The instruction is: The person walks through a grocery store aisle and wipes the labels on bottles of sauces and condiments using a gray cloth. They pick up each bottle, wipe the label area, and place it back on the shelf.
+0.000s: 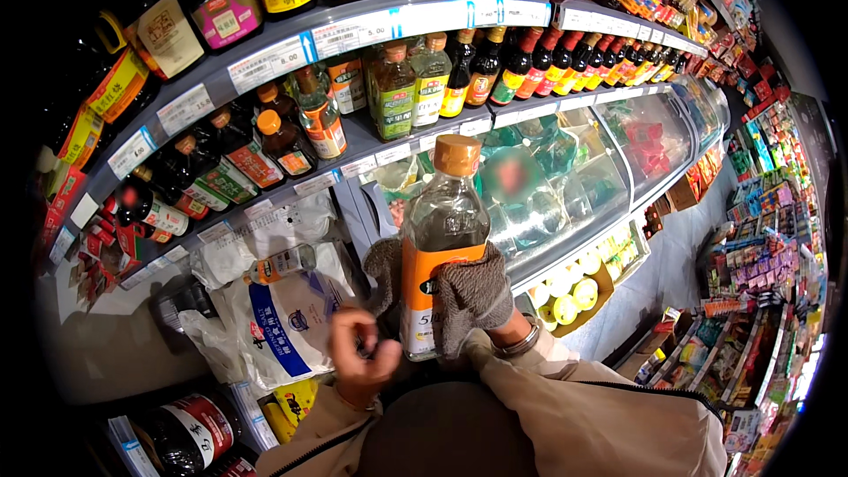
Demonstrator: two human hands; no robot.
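Note:
My right hand (474, 298), in a grey-brown knitted glove or cloth, grips a clear bottle (444, 245) with an orange label and a tan cap. The bottle stands roughly upright in front of my chest. Part of the same grey-brown fabric shows behind its left side. My left hand (363, 348) is bare, slightly blurred, just left of the bottle's base; its fingers are curled with nothing visible in them. A similar small bottle (281, 265) lies on a white salt bag (285, 324) to the left.
Curved shelves with price strips (358, 33) hold rows of sauce and vinegar bottles (523, 69). A clear-covered bulk bin (550, 179) stands beyond the held bottle. Below it is a carton of round yellow-green packs (573, 298). Large dark jugs (192, 430) sit at lower left.

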